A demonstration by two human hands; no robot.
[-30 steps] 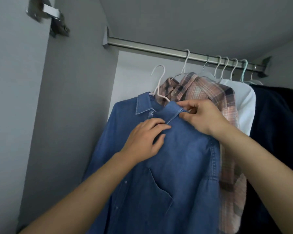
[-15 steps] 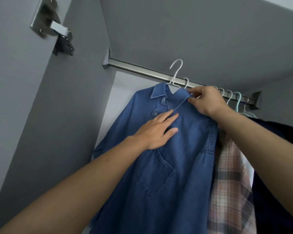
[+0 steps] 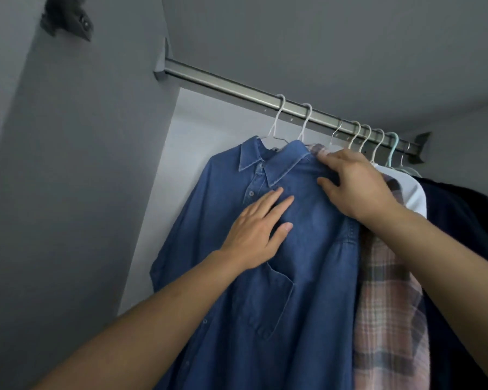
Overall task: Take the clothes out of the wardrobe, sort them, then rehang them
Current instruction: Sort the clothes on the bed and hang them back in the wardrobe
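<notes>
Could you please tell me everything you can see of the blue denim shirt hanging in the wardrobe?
The blue denim shirt is a long-sleeved, collared button-up with a stitched chest pocket. It hangs leftmost on the metal rail from a white hanger, front facing the camera, collar spread open. The left hand lies flat on its chest; the right hand rests on its shoulder near the collar. A pink plaid shirt hangs against its right side.

Mid-blue denim shirt [image 3: 307, 263], plain, with paler stitching. Right of the shirt: pink, grey and cream plaid shirt [image 3: 386, 319], then white garment [image 3: 412, 192], then dark navy garment [image 3: 462, 220]. Above the shirt: silver rail [image 3: 223, 85], white hangers [image 3: 276, 122], one mint-green hanger [image 3: 393, 147]. Left of the shirt: grey wardrobe wall [image 3: 82, 192].
</notes>
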